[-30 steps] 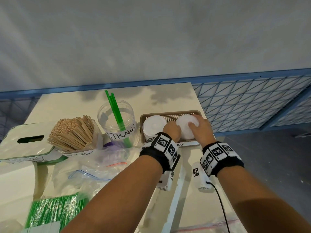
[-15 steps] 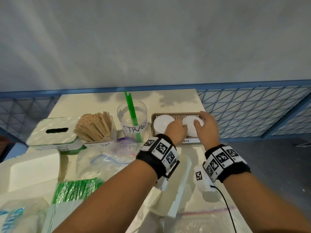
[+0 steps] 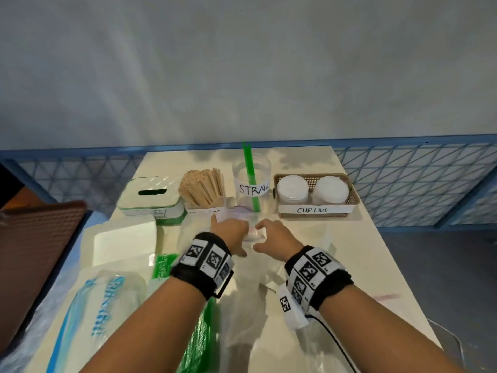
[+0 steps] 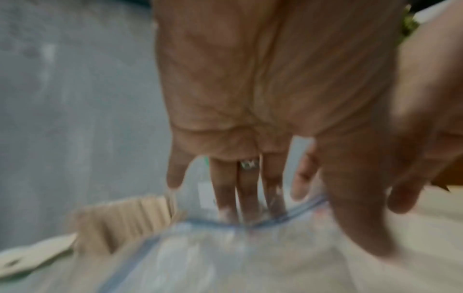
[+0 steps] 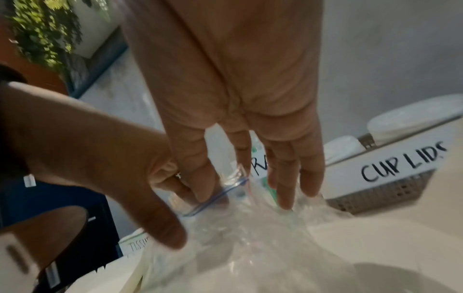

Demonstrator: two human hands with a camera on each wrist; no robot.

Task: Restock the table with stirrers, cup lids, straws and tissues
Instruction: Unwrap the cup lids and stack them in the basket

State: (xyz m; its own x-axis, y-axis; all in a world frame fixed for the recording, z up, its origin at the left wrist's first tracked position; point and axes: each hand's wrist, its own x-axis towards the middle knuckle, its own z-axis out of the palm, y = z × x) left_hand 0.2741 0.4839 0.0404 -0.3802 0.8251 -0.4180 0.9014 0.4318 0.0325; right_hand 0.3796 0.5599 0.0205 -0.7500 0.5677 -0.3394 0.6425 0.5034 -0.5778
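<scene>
At the back of the table stand a tissue box [image 3: 150,195], wooden stirrers [image 3: 203,187], a clear jar marked STRAWS [image 3: 252,181] with green straws, and a basket marked CUP LIDS [image 3: 314,210] with two white lid stacks. In front of the jar lies a clear zip bag [image 3: 254,234]. My left hand [image 3: 232,232] and right hand [image 3: 274,235] are both at the bag's top. In the left wrist view my left fingers [image 4: 250,194] reach straight down onto the blue zip rim [image 4: 288,216]. My right fingertips [image 5: 285,198] touch the bag's plastic [image 5: 238,237].
Nearer me lie a green straw pack [image 3: 200,335], a wrapped tissue pack [image 3: 99,313] and a white box [image 3: 123,243]. A brown chair [image 3: 35,251] stands at the left. The table's right edge [image 3: 390,254] drops to the floor beside a blue fence [image 3: 416,179].
Both hands have left the lid stack in the basket and drawn back toward me onto the zip bag. The head view has pulled back and shows more of the table.
</scene>
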